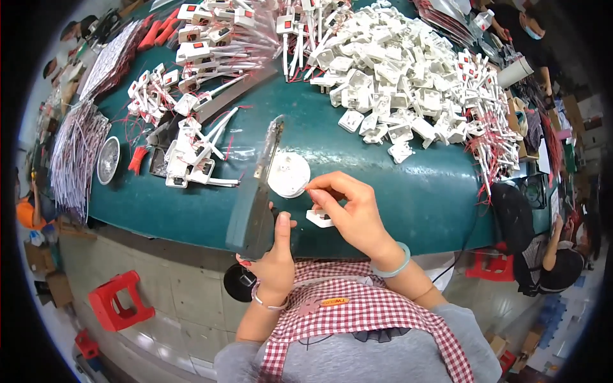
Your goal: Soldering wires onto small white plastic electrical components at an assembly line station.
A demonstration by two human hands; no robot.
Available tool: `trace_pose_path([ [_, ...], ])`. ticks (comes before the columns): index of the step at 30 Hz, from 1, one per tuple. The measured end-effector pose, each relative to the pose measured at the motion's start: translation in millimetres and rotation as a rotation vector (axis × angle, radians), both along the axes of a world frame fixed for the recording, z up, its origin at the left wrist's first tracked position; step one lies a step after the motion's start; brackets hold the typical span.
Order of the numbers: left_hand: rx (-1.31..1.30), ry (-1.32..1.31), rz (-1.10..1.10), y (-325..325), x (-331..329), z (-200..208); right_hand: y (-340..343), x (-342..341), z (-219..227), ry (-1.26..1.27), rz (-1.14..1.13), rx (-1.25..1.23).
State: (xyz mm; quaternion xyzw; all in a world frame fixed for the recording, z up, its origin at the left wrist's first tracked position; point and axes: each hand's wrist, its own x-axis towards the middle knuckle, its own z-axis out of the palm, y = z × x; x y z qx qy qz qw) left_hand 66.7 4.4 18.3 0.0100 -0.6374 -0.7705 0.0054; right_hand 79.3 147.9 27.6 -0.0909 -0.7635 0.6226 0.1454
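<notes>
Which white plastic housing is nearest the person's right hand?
The lone housing beside the right hand, below the round white disc in the picture; the others lie farther off, mostly in the big pile.

The broad green tabletop (415, 204) is smooth and glossy. The box-shaped white housings (383, 73) look like hard plastic with a slight sheen. The dark grey handheld tool (246, 217) has a plastic-looking body; its narrow brownish-grey bar (269, 150) resembles rough, stained metal. The red-and-white checked apron (357, 317) is matt cloth; the pale-green round bangle (403, 262) looks smooth.
</notes>
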Motion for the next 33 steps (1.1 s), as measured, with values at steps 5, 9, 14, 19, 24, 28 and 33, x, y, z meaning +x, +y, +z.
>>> trace_pose_path([
  [5,-0.083,0.012,0.026,-8.9,-1.6,-3.8,13.5,-17.6,11.2,-0.007,0.044,0.257],
  [9,-0.158,0.025,0.004,-19.6,-2.3,-10.3,14.9,-29.3,24.1,-0.126,0.059,0.28],
  [14,-0.183,0.064,0.006,-12.9,-14.2,-5.7,22.2,-40.4,23.8,-0.033,0.079,0.453],
  [19,-0.198,0.124,-0.04,-0.1,-38.7,-7.6,16.6,-37.4,19.0,-0.065,0.136,0.308],
  [24,-0.271,0.197,-0.061,2.6,-53.8,-9.7,9.3,-31.5,20.9,-0.083,0.126,0.298],
  [28,-0.292,0.197,-0.083,3.4,-54.7,-7.0,7.7,-38.6,14.5,0.067,0.065,0.401],
  [33,-0.258,0.177,-0.102,1.1,-54.9,-10.7,2.2,-44.5,10.5,0.099,-0.016,0.443],
])
